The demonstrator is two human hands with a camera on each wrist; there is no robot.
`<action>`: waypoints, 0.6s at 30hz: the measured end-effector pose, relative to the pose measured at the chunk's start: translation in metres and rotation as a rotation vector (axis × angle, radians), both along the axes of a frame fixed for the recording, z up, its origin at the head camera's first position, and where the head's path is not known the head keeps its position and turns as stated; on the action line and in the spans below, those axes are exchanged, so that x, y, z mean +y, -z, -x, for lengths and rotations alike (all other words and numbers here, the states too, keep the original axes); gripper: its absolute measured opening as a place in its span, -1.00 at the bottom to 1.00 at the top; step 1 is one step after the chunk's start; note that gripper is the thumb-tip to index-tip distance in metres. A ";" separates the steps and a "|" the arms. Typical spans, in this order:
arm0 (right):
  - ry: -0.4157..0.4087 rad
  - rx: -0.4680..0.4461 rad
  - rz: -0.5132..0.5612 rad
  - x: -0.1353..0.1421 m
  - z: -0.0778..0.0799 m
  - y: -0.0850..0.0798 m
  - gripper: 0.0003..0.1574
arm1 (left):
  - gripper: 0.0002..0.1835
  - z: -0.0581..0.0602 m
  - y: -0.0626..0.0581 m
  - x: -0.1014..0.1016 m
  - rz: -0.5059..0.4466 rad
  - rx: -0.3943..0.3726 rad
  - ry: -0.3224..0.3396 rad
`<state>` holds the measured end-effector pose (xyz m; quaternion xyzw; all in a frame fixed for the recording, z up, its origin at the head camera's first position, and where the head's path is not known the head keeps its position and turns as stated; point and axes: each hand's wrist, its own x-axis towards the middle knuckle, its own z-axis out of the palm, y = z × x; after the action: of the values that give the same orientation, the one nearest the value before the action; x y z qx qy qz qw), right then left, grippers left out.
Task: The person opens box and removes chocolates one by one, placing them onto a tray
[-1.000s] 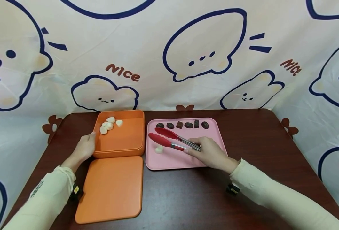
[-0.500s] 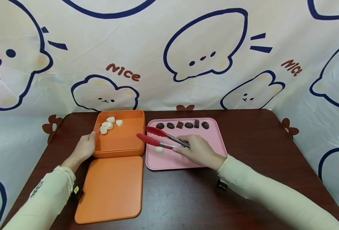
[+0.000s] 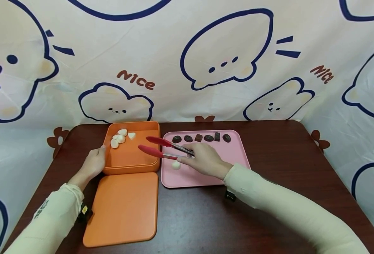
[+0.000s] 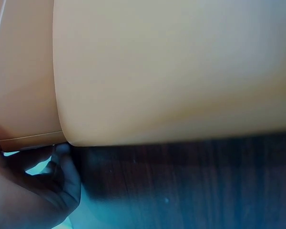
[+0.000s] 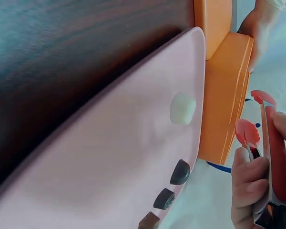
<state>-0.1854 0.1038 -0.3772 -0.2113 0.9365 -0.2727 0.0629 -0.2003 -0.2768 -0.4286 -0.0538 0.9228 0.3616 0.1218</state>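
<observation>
As the head view looks down, the pink tray (image 3: 203, 180) lies on a dark wooden table (image 3: 279, 162), with six dark pieces (image 3: 198, 138) in a row along its far edge and one white piece (image 3: 176, 165) on its left part. Just to the left of the tray stands an orange box (image 3: 136, 154), holding a small cluster of white pieces (image 3: 121, 139) in the corner farthest from the tray. An orange lid (image 3: 123, 208) lies flat, left of the tray and nearer the person. The left hand (image 3: 94, 163) grips the box's wall on the side away from the tray. The right hand (image 3: 204, 159), above the tray, pinches a pair of red-tipped tongs (image 3: 151, 151); their tips stand apart and reach past the tray's left edge over the box. Beyond the tray hangs a pale printed cloth (image 3: 168, 106).

In the left wrist view, the lid fills most of the frame, and the left hand's fingers curl against the box's side, opposite the tray.

In the right wrist view, the tray's surface shows with the lone white piece and a few of the dark pieces, others being cut off. Thumb and fingers close round the tongs' handles, whose red tips rise beyond the tray's box-side edge, spread.
</observation>
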 end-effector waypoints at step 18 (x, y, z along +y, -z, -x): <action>-0.026 0.012 -0.014 -0.039 0.023 -0.001 -0.65 | -0.23 0.001 0.001 -0.001 -0.003 -0.008 0.000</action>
<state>-0.2080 0.0643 -0.3765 -0.2244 0.9360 -0.2640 0.0620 -0.2011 -0.2779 -0.4295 -0.0552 0.9217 0.3628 0.1256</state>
